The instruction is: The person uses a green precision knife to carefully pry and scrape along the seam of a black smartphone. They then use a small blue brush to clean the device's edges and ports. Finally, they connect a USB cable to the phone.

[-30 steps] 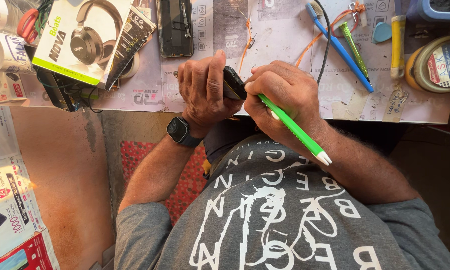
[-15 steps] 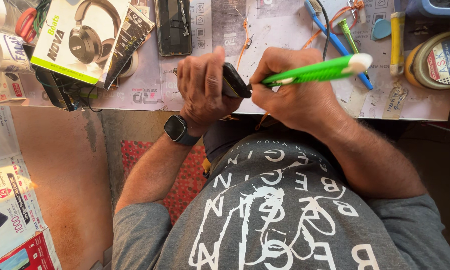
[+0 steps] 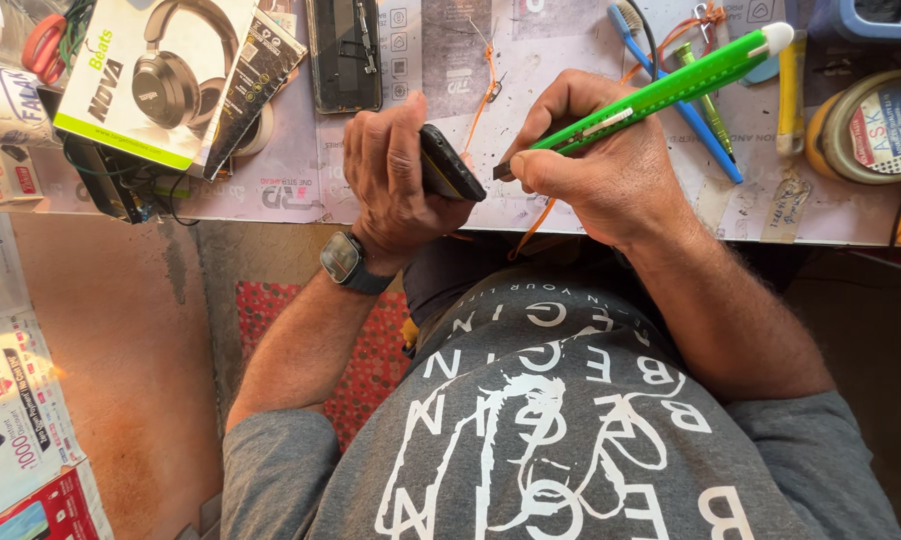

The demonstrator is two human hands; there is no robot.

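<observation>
Gripping slim black phone edgewise, left hand; right hand grip closed round glossy green plastic cutter.

Grey t-shirt with short sleeves, big white line-art print on the front plus blocky white lettering curving around it. Bare forearms below the sleeves. Left wrist has a smartwatch, squarish dark screen with rounded corners on a dark band. No rings or gloves on the left hand or the right hand.
</observation>
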